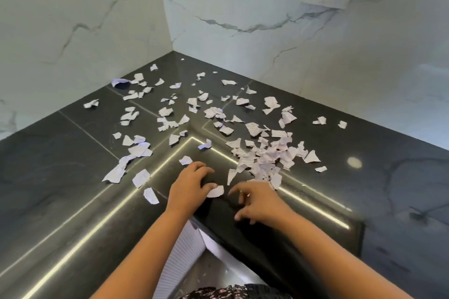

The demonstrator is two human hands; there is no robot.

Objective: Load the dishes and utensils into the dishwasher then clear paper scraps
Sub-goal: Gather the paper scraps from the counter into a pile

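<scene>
The dark countertop (73, 153) carries everything left of my job, and no dishes are in sight. The biggest thing on it is the heap of paper scraps (264, 160), torn lined paper piled loosely. It is light as nothing, soft and already creased. I judge it will slide easily on this polished stone and scatter at a quick sweep, so I would cup it from both sides and draw it along slowly.

Left of the heap and behind it, toward the wall corner, lie the scattered scraps (165, 111), flat and apart from one another. They look too thin to lift by an edge, so they are better dragged with flat fingers.

Nearest me, just in front of the heap, lies one curved scrap (215, 192). My left hand (189, 184) rests on the stone with fingers bent and the thumb tip touching that scrap, not gripping it. My right hand (262, 204) hovers in front of the heap with its fingers spread and loosely bent, holding nothing.
</scene>
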